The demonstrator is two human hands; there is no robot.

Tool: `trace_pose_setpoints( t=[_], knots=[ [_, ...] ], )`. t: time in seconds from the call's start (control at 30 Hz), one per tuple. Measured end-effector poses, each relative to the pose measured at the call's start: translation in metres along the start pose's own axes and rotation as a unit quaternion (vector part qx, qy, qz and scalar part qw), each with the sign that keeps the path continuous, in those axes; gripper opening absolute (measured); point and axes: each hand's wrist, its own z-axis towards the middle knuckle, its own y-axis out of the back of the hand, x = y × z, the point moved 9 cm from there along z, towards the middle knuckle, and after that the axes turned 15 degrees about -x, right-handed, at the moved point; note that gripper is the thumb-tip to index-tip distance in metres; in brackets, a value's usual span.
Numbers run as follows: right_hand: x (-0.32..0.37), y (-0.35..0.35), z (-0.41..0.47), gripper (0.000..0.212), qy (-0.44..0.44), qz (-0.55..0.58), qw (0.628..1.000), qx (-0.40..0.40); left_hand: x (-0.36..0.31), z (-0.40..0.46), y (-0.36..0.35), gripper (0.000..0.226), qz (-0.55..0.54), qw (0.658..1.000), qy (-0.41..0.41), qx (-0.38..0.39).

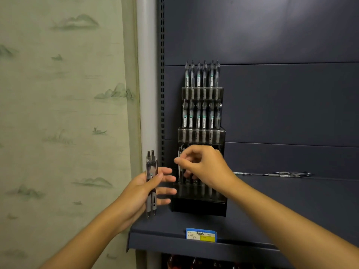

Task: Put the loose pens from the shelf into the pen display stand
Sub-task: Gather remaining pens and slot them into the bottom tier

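A black tiered pen display stand (202, 133) sits at the left end of the dark shelf (281, 210). Its top two tiers are full of upright pens. My left hand (141, 193) holds two grey pens (151, 183) upright, just left of the stand, thumb across them and fingers spread. My right hand (202, 166) is at the lowest tier, fingers curled and pinching a pen (180, 167) at the tier's left end; most of that tier is hidden behind the hand. Several loose pens (287, 174) lie on the shelf to the right, against the back panel.
A blue and yellow price tag (201, 235) is clipped to the shelf's front edge. A pale green patterned wall (64, 113) stands to the left of the shelf upright. Dark red items (194, 263) show on the level below.
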Motion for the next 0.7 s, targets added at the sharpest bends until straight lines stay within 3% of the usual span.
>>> trace_pose_setpoints(
  t=[0.17,0.3,0.53,0.7],
  knots=[
    [0.021,-0.008,-0.011,0.026,0.039,0.037,0.996,0.069,-0.003,-0.008,-0.029,0.038,0.002,0.998,0.008,0.069],
    [0.013,-0.009,-0.016,0.015,0.023,0.044,0.996,0.077,0.004,-0.013,-0.045,0.037,0.027,0.995,0.010,0.095],
    [0.008,0.003,-0.011,0.018,0.015,0.041,0.999,0.030,0.016,-0.014,-0.048,0.042,0.044,0.993,0.039,0.101],
    [0.018,0.031,0.013,0.006,-0.002,0.083,0.996,-0.027,0.012,-0.005,-0.031,0.031,0.073,0.995,0.012,0.066]
  ],
)
